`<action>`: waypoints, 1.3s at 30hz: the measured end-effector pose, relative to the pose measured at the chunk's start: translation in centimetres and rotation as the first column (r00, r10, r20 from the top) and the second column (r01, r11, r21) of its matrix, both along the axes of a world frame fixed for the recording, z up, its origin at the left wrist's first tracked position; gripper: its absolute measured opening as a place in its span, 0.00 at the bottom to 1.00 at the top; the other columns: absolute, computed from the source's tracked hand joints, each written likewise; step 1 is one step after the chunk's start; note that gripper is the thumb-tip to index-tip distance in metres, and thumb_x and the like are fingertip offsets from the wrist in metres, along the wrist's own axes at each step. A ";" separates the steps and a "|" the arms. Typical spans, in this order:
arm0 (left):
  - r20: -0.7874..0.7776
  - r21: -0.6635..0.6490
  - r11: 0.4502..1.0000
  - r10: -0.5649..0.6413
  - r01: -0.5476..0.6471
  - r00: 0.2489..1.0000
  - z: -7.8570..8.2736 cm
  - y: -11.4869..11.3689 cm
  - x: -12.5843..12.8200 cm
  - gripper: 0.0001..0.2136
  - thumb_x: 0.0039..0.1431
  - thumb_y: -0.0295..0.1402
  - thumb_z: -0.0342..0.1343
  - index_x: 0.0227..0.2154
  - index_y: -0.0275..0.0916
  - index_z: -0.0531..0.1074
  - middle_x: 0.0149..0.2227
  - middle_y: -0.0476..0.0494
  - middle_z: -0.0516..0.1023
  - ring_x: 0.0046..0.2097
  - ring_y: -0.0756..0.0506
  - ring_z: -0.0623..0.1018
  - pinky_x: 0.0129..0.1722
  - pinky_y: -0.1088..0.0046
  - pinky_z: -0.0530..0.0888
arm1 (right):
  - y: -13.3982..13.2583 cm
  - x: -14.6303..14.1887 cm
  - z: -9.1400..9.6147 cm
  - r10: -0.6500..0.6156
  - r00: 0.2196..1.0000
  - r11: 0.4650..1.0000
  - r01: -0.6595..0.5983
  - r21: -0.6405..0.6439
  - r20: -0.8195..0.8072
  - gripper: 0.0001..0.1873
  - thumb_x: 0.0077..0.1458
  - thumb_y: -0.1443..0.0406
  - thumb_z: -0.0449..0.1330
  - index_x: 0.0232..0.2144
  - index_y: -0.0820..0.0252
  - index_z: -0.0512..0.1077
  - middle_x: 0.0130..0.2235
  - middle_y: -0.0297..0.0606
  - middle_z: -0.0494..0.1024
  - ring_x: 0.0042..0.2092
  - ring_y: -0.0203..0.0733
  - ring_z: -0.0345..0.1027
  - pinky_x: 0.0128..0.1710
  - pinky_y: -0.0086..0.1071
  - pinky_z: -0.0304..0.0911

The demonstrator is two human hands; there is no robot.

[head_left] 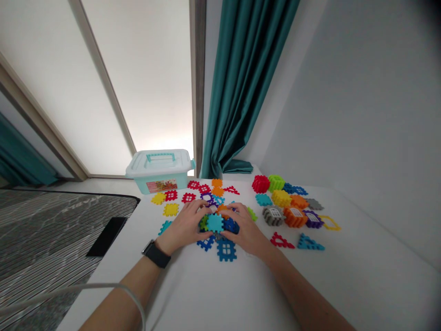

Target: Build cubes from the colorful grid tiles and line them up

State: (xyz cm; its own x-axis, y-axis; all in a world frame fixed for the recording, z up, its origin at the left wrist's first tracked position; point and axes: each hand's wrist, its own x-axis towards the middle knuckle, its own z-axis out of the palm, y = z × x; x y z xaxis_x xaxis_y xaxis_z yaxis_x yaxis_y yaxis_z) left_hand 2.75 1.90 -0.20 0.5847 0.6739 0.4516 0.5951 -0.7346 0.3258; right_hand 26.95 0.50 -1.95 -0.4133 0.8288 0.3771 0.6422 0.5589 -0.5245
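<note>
Both my hands close round a small cube of interlocking plastic tiles (216,222) on the white table (220,285). Its near face is teal, with blue, green and orange sides showing. My left hand (186,225), a black watch on its wrist, grips the cube's left side. My right hand (243,227) grips the right side. A blue square tile (226,250) lies flat just in front of the cube, and another blue piece (206,242) lies to its left.
Loose red, yellow and orange tiles (188,195) lie behind my hands. Several built cubes (285,207) and flat triangles (296,241) sit to the right. A pale teal lidded box (160,170) stands at the back. A black phone (106,236) lies left. A teal curtain (241,92) hangs behind.
</note>
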 end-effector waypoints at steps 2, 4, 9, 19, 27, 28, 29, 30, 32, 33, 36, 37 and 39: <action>-0.024 0.019 1.000 0.013 -0.012 1.000 0.0 0.2 -0.3 0.22 0.50 0.34 0.70 0.47 0.42 0.71 0.57 0.36 0.70 0.59 0.34 0.70 0.58 0.49 0.70 | 0.0 0.1 0.0 -0.005 1.000 1.000 0.005 0.007 -0.007 0.25 0.54 0.64 0.66 0.54 0.48 0.71 0.56 0.42 0.64 0.59 0.53 0.61 0.61 0.51 0.60; -0.030 0.029 0.999 0.021 -0.020 0.999 0.1 0.3 -0.4 0.22 0.49 0.35 0.70 0.48 0.42 0.71 0.56 0.36 0.70 0.58 0.34 0.70 0.58 0.49 0.70 | 0.1 0.1 -0.1 -0.007 1.000 1.000 0.008 0.010 -0.015 0.24 0.55 0.64 0.66 0.54 0.48 0.70 0.56 0.42 0.65 0.59 0.53 0.62 0.61 0.51 0.61; -0.036 0.040 0.999 0.029 -0.028 0.999 0.1 0.3 -0.4 0.23 0.49 0.34 0.70 0.48 0.42 0.71 0.56 0.36 0.70 0.58 0.33 0.70 0.58 0.49 0.70 | 0.1 0.1 -0.1 -0.011 0.999 1.000 0.011 -0.003 -0.033 0.25 0.56 0.63 0.65 0.56 0.47 0.69 0.54 0.42 0.65 0.58 0.52 0.62 0.60 0.50 0.62; 0.044 0.046 0.999 0.020 -0.022 0.999 0.2 0.0 -0.1 0.25 0.47 0.30 0.68 0.50 0.41 0.70 0.57 0.34 0.68 0.58 0.33 0.71 0.57 0.52 0.72 | 0.2 0.1 -0.1 -0.037 0.999 0.999 0.037 0.005 -0.037 0.25 0.56 0.62 0.65 0.56 0.47 0.69 0.53 0.42 0.65 0.58 0.52 0.63 0.60 0.50 0.62; 0.017 0.060 0.997 0.041 -0.042 0.999 0.0 0.0 -0.2 0.26 0.48 0.31 0.68 0.51 0.43 0.70 0.60 0.35 0.67 0.60 0.32 0.69 0.60 0.48 0.69 | 0.2 0.1 -0.2 -0.029 0.999 1.000 0.030 0.010 -0.039 0.26 0.55 0.63 0.66 0.56 0.48 0.69 0.52 0.41 0.65 0.56 0.52 0.64 0.59 0.50 0.63; 0.012 0.063 0.997 0.043 -0.044 0.999 -0.1 0.0 -0.2 0.26 0.48 0.30 0.68 0.51 0.43 0.70 0.60 0.35 0.67 0.61 0.32 0.69 0.60 0.48 0.69 | 0.2 0.1 -0.2 -0.027 0.999 1.000 0.027 0.008 -0.041 0.26 0.55 0.63 0.66 0.56 0.48 0.69 0.52 0.41 0.65 0.56 0.52 0.64 0.59 0.50 0.63; 0.008 0.066 0.997 0.044 -0.044 0.999 -0.1 0.1 -0.2 0.26 0.48 0.30 0.68 0.51 0.43 0.70 0.60 0.34 0.67 0.61 0.32 0.69 0.60 0.48 0.69 | 0.2 0.1 -0.1 -0.026 0.999 1.000 0.026 0.007 -0.042 0.26 0.56 0.63 0.66 0.56 0.48 0.69 0.52 0.41 0.65 0.56 0.51 0.64 0.59 0.50 0.63; 0.005 0.067 0.997 0.043 -0.044 0.999 -0.1 0.1 -0.2 0.26 0.48 0.31 0.68 0.51 0.42 0.69 0.61 0.34 0.66 0.61 0.32 0.69 0.61 0.47 0.69 | 0.2 0.1 -0.1 -0.027 0.999 1.000 0.027 0.004 -0.042 0.25 0.55 0.63 0.66 0.56 0.48 0.69 0.51 0.41 0.65 0.56 0.51 0.64 0.59 0.50 0.63; 0.003 0.068 0.997 0.042 -0.042 0.999 -0.1 0.1 -0.2 0.26 0.48 0.31 0.68 0.52 0.42 0.69 0.61 0.34 0.66 0.61 0.32 0.68 0.61 0.47 0.69 | 0.1 0.0 0.0 -0.034 0.999 0.999 0.034 -0.002 -0.041 0.25 0.55 0.63 0.66 0.56 0.48 0.69 0.52 0.41 0.65 0.56 0.51 0.64 0.59 0.50 0.63; 0.003 0.068 0.997 0.040 -0.040 0.999 -0.1 0.1 -0.2 0.26 0.48 0.31 0.68 0.52 0.42 0.69 0.60 0.34 0.66 0.61 0.32 0.68 0.61 0.48 0.69 | 0.1 0.0 0.0 -0.038 0.998 0.999 0.038 -0.005 -0.041 0.26 0.55 0.63 0.66 0.56 0.48 0.69 0.52 0.41 0.65 0.56 0.51 0.64 0.59 0.50 0.63; 0.008 0.064 0.997 0.033 -0.034 0.999 -0.1 0.1 -0.2 0.27 0.49 0.30 0.67 0.53 0.42 0.69 0.60 0.34 0.66 0.61 0.32 0.68 0.61 0.48 0.69 | 0.1 0.0 -0.1 -0.034 0.999 0.999 0.034 0.001 -0.042 0.26 0.55 0.64 0.65 0.56 0.49 0.68 0.53 0.42 0.66 0.58 0.52 0.63 0.61 0.50 0.62; 0.012 0.062 0.998 0.031 -0.032 0.999 0.0 0.1 -0.2 0.27 0.49 0.30 0.67 0.53 0.42 0.69 0.60 0.34 0.66 0.61 0.32 0.69 0.60 0.48 0.69 | 0.1 0.0 -0.1 -0.027 0.999 1.000 0.028 0.006 -0.040 0.27 0.55 0.64 0.65 0.57 0.49 0.68 0.54 0.43 0.66 0.58 0.52 0.63 0.61 0.50 0.61; 0.019 0.058 0.998 0.025 -0.026 1.000 -0.1 0.1 -0.3 0.27 0.49 0.30 0.67 0.53 0.43 0.69 0.60 0.34 0.66 0.61 0.32 0.69 0.60 0.49 0.70 | 0.2 0.1 -0.3 -0.011 1.000 1.000 0.011 0.016 -0.029 0.28 0.55 0.64 0.65 0.58 0.49 0.67 0.56 0.43 0.66 0.60 0.53 0.62 0.62 0.51 0.61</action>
